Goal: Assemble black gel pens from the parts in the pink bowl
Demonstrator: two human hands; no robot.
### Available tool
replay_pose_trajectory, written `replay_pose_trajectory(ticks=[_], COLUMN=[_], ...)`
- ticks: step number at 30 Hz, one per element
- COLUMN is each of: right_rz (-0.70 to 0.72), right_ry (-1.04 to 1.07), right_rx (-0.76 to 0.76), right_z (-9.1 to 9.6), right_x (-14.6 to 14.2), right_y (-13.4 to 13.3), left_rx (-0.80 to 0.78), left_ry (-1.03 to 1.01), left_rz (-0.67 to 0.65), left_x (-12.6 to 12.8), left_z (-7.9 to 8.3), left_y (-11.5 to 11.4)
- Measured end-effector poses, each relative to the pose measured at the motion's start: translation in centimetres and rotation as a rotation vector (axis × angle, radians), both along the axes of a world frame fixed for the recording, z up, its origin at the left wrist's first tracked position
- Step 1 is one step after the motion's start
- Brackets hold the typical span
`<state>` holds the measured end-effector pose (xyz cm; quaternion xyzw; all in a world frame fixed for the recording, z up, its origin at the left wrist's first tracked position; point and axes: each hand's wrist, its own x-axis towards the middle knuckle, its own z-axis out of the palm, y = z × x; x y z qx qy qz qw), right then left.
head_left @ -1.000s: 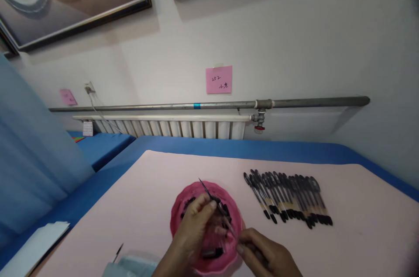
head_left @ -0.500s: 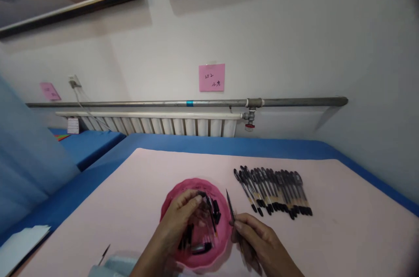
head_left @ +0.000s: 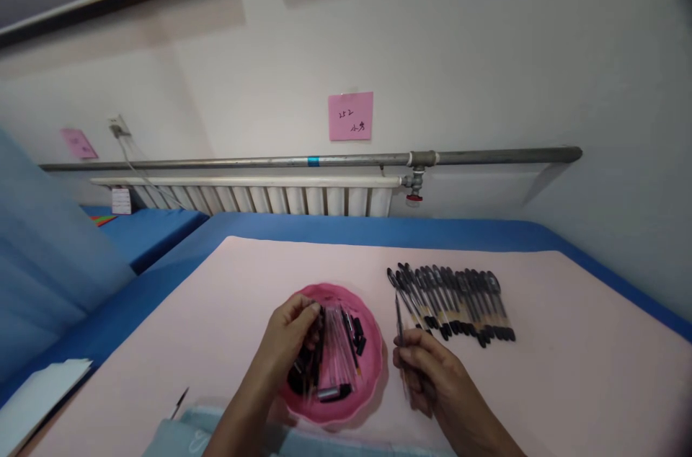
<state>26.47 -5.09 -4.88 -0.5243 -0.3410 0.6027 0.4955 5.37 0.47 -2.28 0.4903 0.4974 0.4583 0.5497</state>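
My right hand [head_left: 432, 367] is closed around an uncapped pen [head_left: 399, 320], held upright with its thin dark tip pointing up, just right of the pink basin [head_left: 373, 378]. Over the basin's left part is my left hand [head_left: 289, 334], its thumb and fingers pinched together. Something dark shows at its fingertips, but I cannot make out what it is. In the basin lie several clear pen barrels [head_left: 338, 349], black caps [head_left: 359, 334] and other dark pen parts. A row of capped black pens [head_left: 457, 302] lies side by side beyond my right hand.
Pink sheeting [head_left: 243, 277] covers the blue-edged table. At the lower left are a light blue cloth [head_left: 184, 432], a thin pointed pen piece [head_left: 179, 401] and white papers [head_left: 43, 396]. A radiator [head_left: 270, 199] and a pipe [head_left: 351, 160] run along the wall behind.
My right hand has moved a little right and away from the basin's edge with the pen. My left hand stays over the basin, fingers still pinched. The view has tilted slightly down.
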Motion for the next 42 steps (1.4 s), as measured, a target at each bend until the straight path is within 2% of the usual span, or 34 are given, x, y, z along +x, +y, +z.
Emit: replay_pose_trajectory(ticks=[4, 10, 13, 17, 20, 27, 33, 37, 39, 42], right_rz=[0.051, 0.039, 0.031, 0.013, 0.005, -0.006, -0.012, 0.001, 0.05, 0.171], right_ry=[-0.051, -0.056, -0.044, -0.045, -0.064, -0.057, -0.036, -0.088, -0.135, -0.2], right_rx=[0.027, 0.001, -0.005, 0.009, 0.026, 0.046, 0.033, 0.045, 0.09, 0.186], right_z=[-0.1, 0.2, 0.1, 0.0, 0.2, 0.4, 0.5, 0.9, 1.0, 1.1], right_x=[-0.1, -0.3, -0.5, -0.7, -0.7, -0.4, -0.4, -0.2, -0.3, -0.9], right_y=[-0.1, -0.1, 0.1, 0.4, 0.5, 0.4, 0.4, 0.2, -0.2, -0.9], left_rx=[0.004, 0.05, 0.069, 0.231, 0.323, 0.191, 0.137, 0.145, 0.093, -0.11], left_ry=[0.054, 0.085, 0.128, 0.379, 0.573, 0.634, 0.603, 0.554, 0.408, -0.029], left_rz=[-0.02, 0.103, 0.054, -0.126, -0.195, -0.061, 0.02, -0.026, -0.058, -0.036], left_x=[0.3, -0.5, -0.3, 1.6, 3.7, 7.0, 7.4, 6.2, 5.0, 3.2], left_z=[0.2, 0.2, 0.0, -0.3, -0.3, -0.4, -0.8, -0.7, -0.3, 0.1], left_y=[-0.3, 0.0, 0.0, -0.4, -0.6, -0.9, -1.2, -1.3, -1.1, -0.4])
